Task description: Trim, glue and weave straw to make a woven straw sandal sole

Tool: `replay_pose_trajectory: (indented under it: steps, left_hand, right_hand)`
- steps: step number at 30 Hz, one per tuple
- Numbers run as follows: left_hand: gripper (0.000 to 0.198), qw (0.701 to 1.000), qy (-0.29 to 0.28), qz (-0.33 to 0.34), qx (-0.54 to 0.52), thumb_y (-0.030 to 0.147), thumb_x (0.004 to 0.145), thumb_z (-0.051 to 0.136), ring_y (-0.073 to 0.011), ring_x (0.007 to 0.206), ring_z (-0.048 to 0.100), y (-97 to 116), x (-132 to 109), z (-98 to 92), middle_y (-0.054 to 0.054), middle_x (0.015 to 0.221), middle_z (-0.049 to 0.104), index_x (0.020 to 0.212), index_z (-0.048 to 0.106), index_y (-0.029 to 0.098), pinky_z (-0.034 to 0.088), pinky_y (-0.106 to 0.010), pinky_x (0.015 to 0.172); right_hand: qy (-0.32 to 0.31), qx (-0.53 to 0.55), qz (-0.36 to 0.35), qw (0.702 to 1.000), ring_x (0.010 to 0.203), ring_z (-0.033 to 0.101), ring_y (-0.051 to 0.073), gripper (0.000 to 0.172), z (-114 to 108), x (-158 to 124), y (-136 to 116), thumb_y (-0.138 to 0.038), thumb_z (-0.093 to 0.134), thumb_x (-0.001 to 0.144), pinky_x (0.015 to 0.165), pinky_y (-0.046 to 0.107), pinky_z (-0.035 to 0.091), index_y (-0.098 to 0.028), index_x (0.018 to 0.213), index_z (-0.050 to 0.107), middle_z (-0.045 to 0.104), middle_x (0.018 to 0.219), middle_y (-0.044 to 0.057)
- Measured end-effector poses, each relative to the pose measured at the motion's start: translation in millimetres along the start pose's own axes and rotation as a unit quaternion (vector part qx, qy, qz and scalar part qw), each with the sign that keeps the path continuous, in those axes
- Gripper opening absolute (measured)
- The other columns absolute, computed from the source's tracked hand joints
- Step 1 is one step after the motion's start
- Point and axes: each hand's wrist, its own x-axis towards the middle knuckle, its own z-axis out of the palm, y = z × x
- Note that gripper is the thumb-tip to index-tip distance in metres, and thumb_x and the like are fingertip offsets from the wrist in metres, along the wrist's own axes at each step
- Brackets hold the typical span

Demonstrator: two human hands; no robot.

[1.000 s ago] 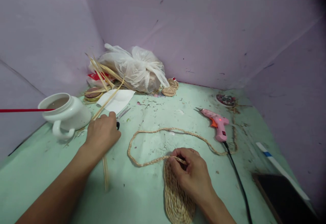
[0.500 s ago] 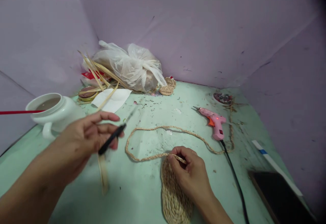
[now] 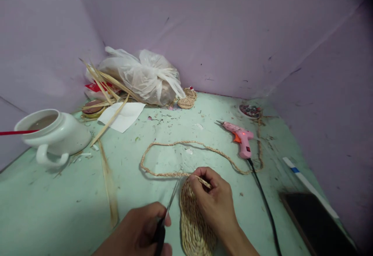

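Note:
In my left hand [image 3: 145, 229] at the bottom are scissors [image 3: 160, 230] with black handles, fingers closed round them. Their thin silver blades point up toward the braided cord, just left of the woven sole-shaped piece [image 3: 194, 229]. My right hand [image 3: 215, 195] pinches the braided straw cord [image 3: 166, 175] near its end, above the top of the woven piece. From the pinch, the cord loops left, then runs back to the right past the glue gun. Part of the woven piece is hidden under my right hand.
A pink glue gun [image 3: 243, 143] with a black cable lies right of centre. Beyond it is a small dish [image 3: 250, 111]; a dark phone-like slab [image 3: 314, 223] lies lower right. At left stands a white pot [image 3: 71, 133], with straw strips [image 3: 108, 182] and a plastic bag [image 3: 148, 75] behind.
My left hand has come down and to the right with the scissors, bringing the blades close to the cord. My right hand keeps its pinch. The view has shifted slightly.

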Motion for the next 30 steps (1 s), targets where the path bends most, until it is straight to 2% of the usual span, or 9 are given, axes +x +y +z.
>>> replay_pose_trajectory:
  steps: [4, 8, 12, 20, 26, 30]
  left_hand:
    - [0.022, 0.999, 0.004, -0.025, -0.042, 0.026, 0.061, 0.051, -0.0074, 0.042, 0.041, 21.6, 11.2, 3.0, 0.008, 0.051, 0.044, 0.082, 0.045, 0.020, 0.028, -0.018, 0.041]
    - [0.027, 0.999, -0.002, -0.021, -0.042, 0.019, 0.054, 0.047, -0.0059, 0.039, 0.041, 31.7, 18.3, -1.2, 0.008, 0.050, 0.047, 0.081, 0.047, 0.019, 0.029, -0.017, 0.038]
    - [0.030, 0.999, -0.005, -0.031, -0.025, 0.014, 0.053, 0.044, -0.0067, 0.040, 0.045, 29.0, 23.6, -7.6, 0.008, 0.050, 0.050, 0.082, 0.048, 0.018, 0.030, -0.015, 0.036]
    - [0.035, 0.999, -0.050, -0.010, -0.020, 0.017, 0.051, 0.044, -0.0081, 0.038, 0.047, 5.7, 34.5, -22.6, 0.005, 0.051, 0.058, 0.085, 0.051, 0.018, 0.030, -0.016, 0.033]
    - [0.038, 0.998, -0.042, -0.040, 0.024, 0.015, 0.051, 0.042, -0.0068, 0.038, 0.048, 15.4, 31.2, -23.8, 0.005, 0.055, 0.057, 0.087, 0.053, 0.017, 0.031, -0.014, 0.031]
    - [0.040, 0.997, -0.045, -0.062, 0.030, 0.015, 0.051, 0.045, -0.0090, 0.039, 0.050, 21.7, 29.3, -25.2, 0.005, 0.057, 0.058, 0.091, 0.052, 0.016, 0.033, -0.015, 0.028]
  right_hand:
    - [-0.015, -0.021, -0.044, 0.999, 0.050, 0.051, 0.013, 0.013, 0.6, 0.3, -1.7, -0.024, 0.052, 0.070, 0.051, 0.024, 0.040, -0.019, 0.060, 0.057, 0.055, 0.052, -0.002]
    - [-0.041, -0.027, -0.064, 0.997, 0.052, 0.051, 0.013, 0.016, -0.6, 2.2, -4.0, -0.022, 0.050, 0.071, 0.055, 0.026, 0.040, -0.019, 0.056, 0.054, 0.052, 0.048, -0.003]
    - [-0.055, -0.036, -0.054, 0.996, 0.053, 0.051, 0.014, 0.016, -2.6, 4.1, -7.0, -0.021, 0.049, 0.071, 0.060, 0.028, 0.040, -0.019, 0.056, 0.054, 0.052, 0.048, -0.004]
    - [-0.070, -0.046, -0.055, 0.995, 0.058, 0.054, 0.016, 0.016, -5.0, 4.8, -8.9, -0.020, 0.048, 0.070, 0.069, 0.033, 0.040, -0.020, 0.055, 0.053, 0.054, 0.049, -0.003]
    - [-0.080, -0.037, -0.039, 0.995, 0.060, 0.055, 0.017, 0.015, -5.4, 6.2, -8.3, -0.020, 0.048, 0.069, 0.069, 0.033, 0.040, -0.019, 0.054, 0.053, 0.056, 0.051, -0.002]
    - [-0.078, -0.034, -0.039, 0.996, 0.058, 0.055, 0.016, 0.014, -6.1, 6.2, -8.4, -0.020, 0.050, 0.068, 0.070, 0.033, 0.041, -0.019, 0.055, 0.055, 0.056, 0.050, -0.002]
